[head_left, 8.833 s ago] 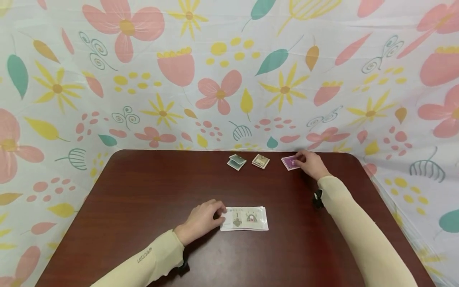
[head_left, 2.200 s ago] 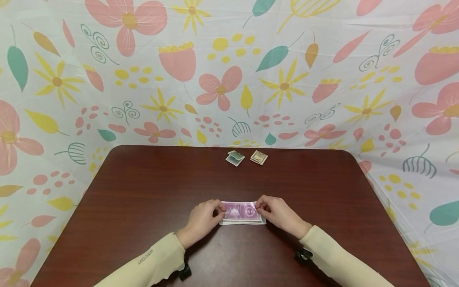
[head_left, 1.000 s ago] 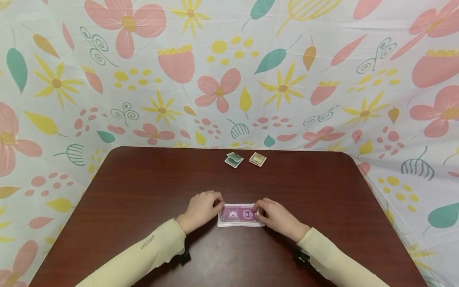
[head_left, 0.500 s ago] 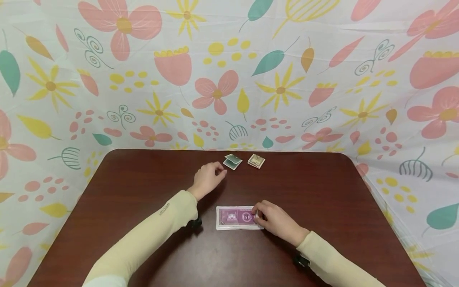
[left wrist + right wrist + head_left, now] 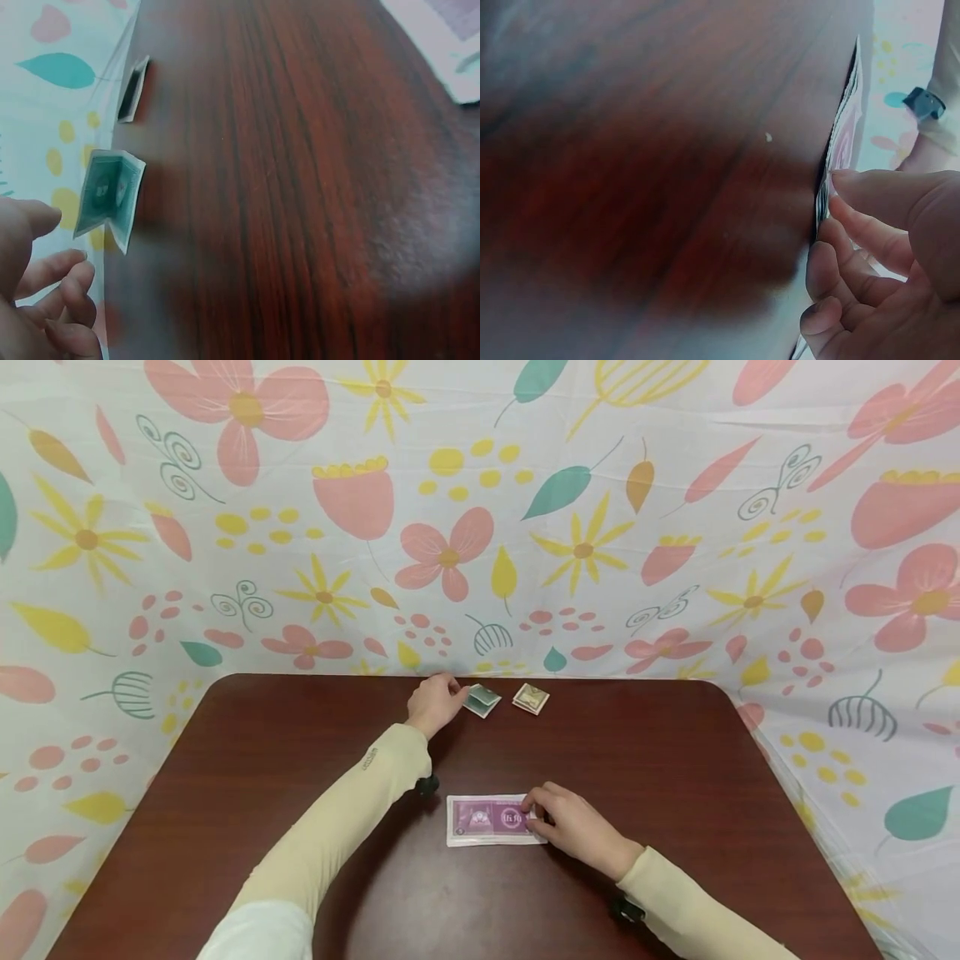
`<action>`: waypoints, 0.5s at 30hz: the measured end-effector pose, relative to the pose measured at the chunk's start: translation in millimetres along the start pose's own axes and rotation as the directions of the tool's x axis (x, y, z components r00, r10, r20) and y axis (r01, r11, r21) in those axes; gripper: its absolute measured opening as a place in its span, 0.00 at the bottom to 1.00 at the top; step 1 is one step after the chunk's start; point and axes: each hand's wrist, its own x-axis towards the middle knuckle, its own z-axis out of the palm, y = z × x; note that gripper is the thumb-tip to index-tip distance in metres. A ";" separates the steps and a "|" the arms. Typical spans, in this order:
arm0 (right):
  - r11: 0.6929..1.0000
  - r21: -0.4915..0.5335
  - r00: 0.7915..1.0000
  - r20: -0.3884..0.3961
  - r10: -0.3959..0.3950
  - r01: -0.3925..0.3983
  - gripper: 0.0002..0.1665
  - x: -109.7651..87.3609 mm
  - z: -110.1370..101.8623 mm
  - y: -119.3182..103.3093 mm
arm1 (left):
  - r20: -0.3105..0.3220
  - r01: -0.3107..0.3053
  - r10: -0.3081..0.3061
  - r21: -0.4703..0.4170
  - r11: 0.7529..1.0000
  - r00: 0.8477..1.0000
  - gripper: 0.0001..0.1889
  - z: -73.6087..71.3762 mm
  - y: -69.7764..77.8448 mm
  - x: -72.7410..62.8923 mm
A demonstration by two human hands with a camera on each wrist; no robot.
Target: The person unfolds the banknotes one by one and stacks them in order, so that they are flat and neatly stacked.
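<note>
A stack of paper banknotes [image 5: 474, 820], purple note on top, lies flat on the brown table near its middle. My right hand [image 5: 581, 831] holds the stack at its right end, with curled fingers and thumb at the edge. At the far edge of the table, my left hand [image 5: 435, 703] is beside a folded green banknote [image 5: 482, 699]. In the left wrist view, its thumb and fingers are apart, with a small gap between them and the green banknote [image 5: 112, 191], which stands half unfolded like a V.
A folded yellowish-brown banknote [image 5: 531, 698] lies right of the green one, near the far edge. Behind the table [image 5: 637, 760] hangs a white cloth [image 5: 480, 485] printed with flowers and leaves. Dark camera mounts [image 5: 628, 910] sit at both wrists.
The purple notes came from the far right onto the stack of white notes. My left hand then let go of the stack and reached out to the green note; the right hand stayed.
</note>
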 end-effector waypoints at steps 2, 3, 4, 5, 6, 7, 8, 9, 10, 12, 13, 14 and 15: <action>1.000 -0.001 1.000 0.000 -0.002 0.002 0.07 0.0 -0.1 -0.6 | 0.005 0.019 -0.019 0.015 1.000 1.000 0.18 3.2 1.9 2.4; 1.000 -0.002 1.000 0.001 -0.002 0.002 0.07 0.1 0.1 -0.6 | 0.007 0.029 -0.029 0.020 0.999 1.000 0.19 4.6 3.1 3.2; 1.000 -0.002 1.000 0.001 -0.001 0.001 0.07 0.2 0.2 -0.6 | 0.010 0.039 -0.039 0.026 0.999 0.999 0.19 6.0 4.3 4.0; 1.000 -0.004 1.000 0.002 -0.001 0.001 0.07 0.4 0.4 -0.7 | 0.009 0.044 -0.044 0.036 0.998 0.999 0.20 7.3 5.5 4.4; 1.000 -0.005 1.000 0.002 -0.001 0.001 0.07 0.4 0.6 -0.6 | 0.008 0.050 -0.050 0.040 0.998 0.999 0.20 8.2 6.9 4.3; 1.000 -0.007 1.000 0.002 0.000 0.000 0.07 0.4 0.8 -0.5 | 0.007 0.054 -0.054 0.043 0.998 0.998 0.20 9.6 7.9 4.6; 1.000 -0.010 1.000 0.001 0.002 -0.002 0.07 0.3 1.0 -0.3 | 0.010 0.054 -0.055 0.045 0.998 0.998 0.20 10.3 9.1 4.0; 1.000 -0.012 1.000 0.001 0.002 -0.002 0.06 0.1 1.2 -0.2 | 0.010 0.050 -0.050 0.054 0.997 0.999 0.20 11.5 9.6 4.0; 1.000 -0.014 1.000 0.000 0.001 -0.001 0.06 0.0 1.2 -0.1 | 0.013 0.047 -0.048 0.059 0.997 0.999 0.20 13.0 9.5 4.4; 1.000 -0.013 1.000 0.000 0.000 0.000 0.06 -0.4 1.1 0.0 | 0.020 0.040 -0.041 0.067 0.997 0.999 0.20 15.9 8.9 4.5; 1.000 -0.011 1.000 0.001 0.000 0.000 0.06 -0.6 0.9 0.0 | 0.022 0.038 -0.040 0.074 0.997 0.999 0.20 18.0 7.9 5.2; 1.000 -0.009 1.000 0.003 -0.001 0.001 0.06 -0.8 0.6 -0.1 | 0.026 0.036 -0.038 0.080 0.996 0.999 0.21 19.6 7.1 5.2; 1.000 -0.007 1.000 0.005 -0.001 0.001 0.07 -1.0 0.2 -0.1 | 0.027 0.034 -0.037 0.090 0.995 0.999 0.21 21.7 5.9 6.0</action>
